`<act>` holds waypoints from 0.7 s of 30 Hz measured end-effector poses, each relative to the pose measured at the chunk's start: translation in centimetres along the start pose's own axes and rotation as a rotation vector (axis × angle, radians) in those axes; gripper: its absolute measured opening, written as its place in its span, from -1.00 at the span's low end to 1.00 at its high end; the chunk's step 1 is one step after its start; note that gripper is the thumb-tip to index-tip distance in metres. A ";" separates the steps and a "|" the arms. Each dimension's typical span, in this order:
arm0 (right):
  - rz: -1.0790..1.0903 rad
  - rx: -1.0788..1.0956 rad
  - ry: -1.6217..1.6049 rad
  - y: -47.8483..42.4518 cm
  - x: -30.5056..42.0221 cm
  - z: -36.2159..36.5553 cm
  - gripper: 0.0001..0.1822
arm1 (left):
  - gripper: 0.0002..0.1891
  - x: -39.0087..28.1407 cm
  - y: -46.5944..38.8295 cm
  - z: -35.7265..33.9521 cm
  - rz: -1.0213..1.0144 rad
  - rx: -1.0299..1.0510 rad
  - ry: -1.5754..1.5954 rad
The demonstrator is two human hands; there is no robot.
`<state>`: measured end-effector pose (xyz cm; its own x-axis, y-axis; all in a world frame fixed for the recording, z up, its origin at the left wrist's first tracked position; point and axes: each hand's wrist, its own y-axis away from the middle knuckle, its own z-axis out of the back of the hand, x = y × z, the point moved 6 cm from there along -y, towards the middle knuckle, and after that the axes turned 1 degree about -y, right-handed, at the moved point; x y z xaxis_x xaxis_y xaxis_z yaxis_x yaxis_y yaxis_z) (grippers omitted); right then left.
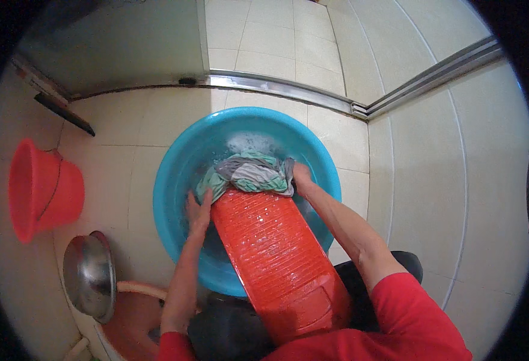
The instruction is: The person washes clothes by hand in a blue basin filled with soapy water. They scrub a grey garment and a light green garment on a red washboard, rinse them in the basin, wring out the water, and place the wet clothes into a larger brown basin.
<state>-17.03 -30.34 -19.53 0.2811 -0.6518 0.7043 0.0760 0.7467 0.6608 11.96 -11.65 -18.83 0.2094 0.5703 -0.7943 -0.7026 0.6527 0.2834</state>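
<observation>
A red plastic washboard [269,243] slants from my lap into a round blue plastic basin [165,239] that holds sudsy water. Across the board's far end lies a wet, bunched cloth [255,173] in green, grey and white. My right hand [301,176] grips the cloth's right end, its fingertips partly hidden behind the fabric. At the cloth's left end is my left hand [200,210], fingers apart and touching the green part beside the washboard's edge.
A red bucket [57,189] lies on its side at the left. Below it a metal bowl [91,280] leans on edge by a reddish tub [133,320]. Beyond the basin runs a metal door track [282,90]; a tiled wall [427,180] stands on the right.
</observation>
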 end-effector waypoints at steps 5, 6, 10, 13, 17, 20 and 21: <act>0.247 0.164 0.009 -6.3 1.4 0.5 -0.63 | -0.56 -5.4 1.1 -3.6 -0.112 0.039 0.176; 0.411 0.213 0.256 -2.1 4.7 -3.2 -0.63 | -0.59 -5.8 0.9 -1.1 -0.154 0.062 0.158; 0.801 0.585 0.727 10.7 11.4 -5.7 -0.64 | -0.64 -16.1 4.6 1.0 -0.491 0.448 -0.037; 0.863 0.672 0.875 13.3 12.2 -3.5 -0.63 | -0.65 -17.9 5.2 0.9 -0.707 0.540 -0.168; 0.772 0.326 0.829 10.2 9.4 -3.9 -0.55 | -0.63 -10.2 0.9 -1.8 -0.370 0.282 0.100; 0.513 0.490 0.808 11.3 4.9 -3.0 -0.59 | -0.60 -10.7 6.4 -2.8 -0.476 0.294 0.215; 0.598 0.486 0.899 14.4 5.2 -2.5 -0.63 | -0.59 -12.2 9.2 -1.5 -0.512 0.225 0.250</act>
<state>-12.08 -22.60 -7.02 0.7351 0.2559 0.6278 -0.6131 0.6461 0.4546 1.96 -13.40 -7.29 0.2977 0.0399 -0.9538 -0.3886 0.9177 -0.0829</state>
